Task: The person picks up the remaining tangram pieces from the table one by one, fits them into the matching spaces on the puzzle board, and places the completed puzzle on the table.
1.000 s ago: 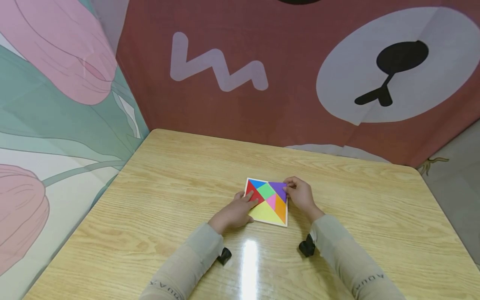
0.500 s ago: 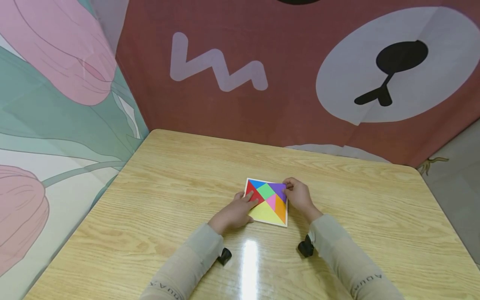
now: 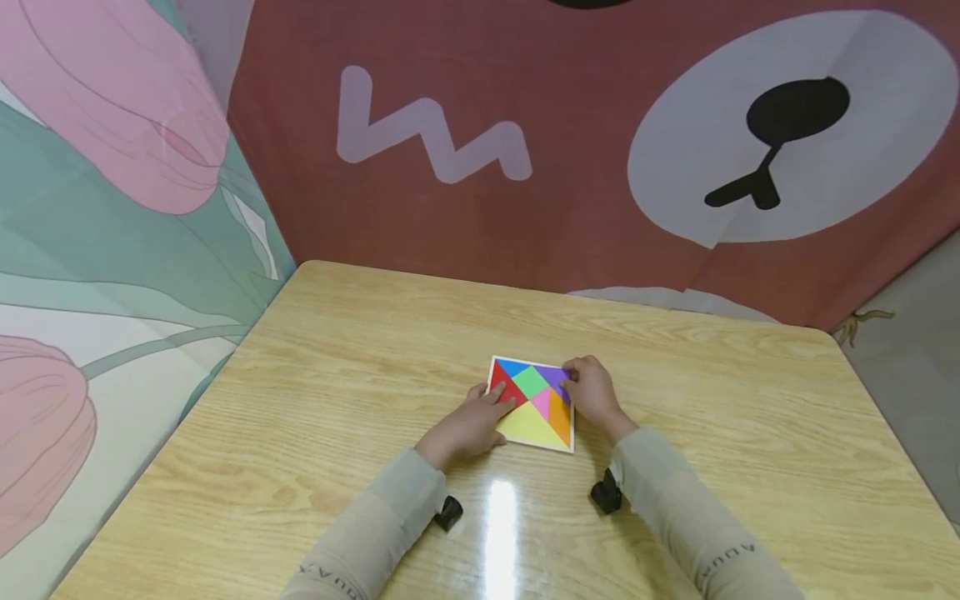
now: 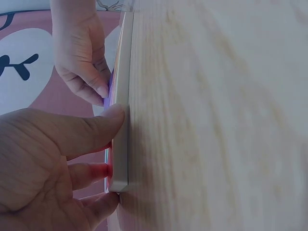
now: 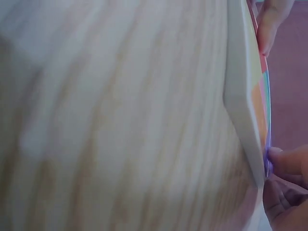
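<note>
A square tangram board (image 4: 124, 82) with a pale rim lies flat on the table, filled with coloured pieces. My left hand (image 3: 467, 425) holds its near left corner, thumb at the near edge and fingertips on the red triangle (image 3: 501, 385). At the far right corner, my right hand (image 3: 596, 393) pinches the purple triangle (image 3: 552, 377) between thumb and fingers; those fingers hide that piece's outer tip. Blue, green, pink, orange and yellow pieces fill the rest. The right wrist view shows the purple piece (image 5: 268, 163) at the board's corner.
The wood-grain table (image 3: 360, 350) reaches back to a printed cloth wall (image 3: 450, 225). Black wrist cameras (image 3: 448, 512) hang under both sleeves. A light reflection lies on the table in front of the board.
My right hand has shifted slightly left and inward with the purple triangle, which now lies more in line with the board's far edge. The left hand has stayed in place.
</note>
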`<state>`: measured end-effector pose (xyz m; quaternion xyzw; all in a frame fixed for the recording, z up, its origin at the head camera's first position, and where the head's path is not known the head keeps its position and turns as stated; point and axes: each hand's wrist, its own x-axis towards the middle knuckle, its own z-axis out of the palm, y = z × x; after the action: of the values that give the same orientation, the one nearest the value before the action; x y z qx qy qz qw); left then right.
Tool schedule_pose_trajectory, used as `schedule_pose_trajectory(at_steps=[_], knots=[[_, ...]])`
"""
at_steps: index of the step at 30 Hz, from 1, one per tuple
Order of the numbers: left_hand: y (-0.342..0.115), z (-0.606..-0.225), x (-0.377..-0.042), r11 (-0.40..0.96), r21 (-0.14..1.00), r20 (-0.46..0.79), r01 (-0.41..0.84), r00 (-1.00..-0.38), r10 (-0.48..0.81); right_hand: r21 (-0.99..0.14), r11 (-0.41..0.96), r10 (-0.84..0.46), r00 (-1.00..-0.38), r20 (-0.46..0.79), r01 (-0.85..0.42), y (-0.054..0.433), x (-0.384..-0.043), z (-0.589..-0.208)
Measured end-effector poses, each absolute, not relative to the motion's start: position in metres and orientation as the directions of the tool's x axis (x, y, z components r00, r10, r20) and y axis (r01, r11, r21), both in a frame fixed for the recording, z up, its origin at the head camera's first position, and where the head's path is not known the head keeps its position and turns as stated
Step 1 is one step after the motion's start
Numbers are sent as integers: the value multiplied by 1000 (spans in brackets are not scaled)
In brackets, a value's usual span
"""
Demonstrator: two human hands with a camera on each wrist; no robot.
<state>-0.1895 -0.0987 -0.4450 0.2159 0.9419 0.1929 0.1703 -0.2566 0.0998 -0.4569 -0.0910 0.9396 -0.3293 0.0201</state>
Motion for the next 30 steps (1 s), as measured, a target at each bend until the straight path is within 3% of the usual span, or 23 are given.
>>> schedule_pose_trajectory(at_steps=[16, 24, 30], knots=[[-105, -444, -191, 842, 438, -256, 316, -854, 453, -604, 778, -213, -977, 7, -174, 88, -254, -456], [-106, -440, -192, 849, 421, -265, 319, -852, 452, -647, 757, -167, -984, -56, -91, 90, -250, -460], [-107, -441, -196, 844, 423, -254, 328, -852, 458, -688, 719, -197, -979, -61, -102, 100, -242, -458]])
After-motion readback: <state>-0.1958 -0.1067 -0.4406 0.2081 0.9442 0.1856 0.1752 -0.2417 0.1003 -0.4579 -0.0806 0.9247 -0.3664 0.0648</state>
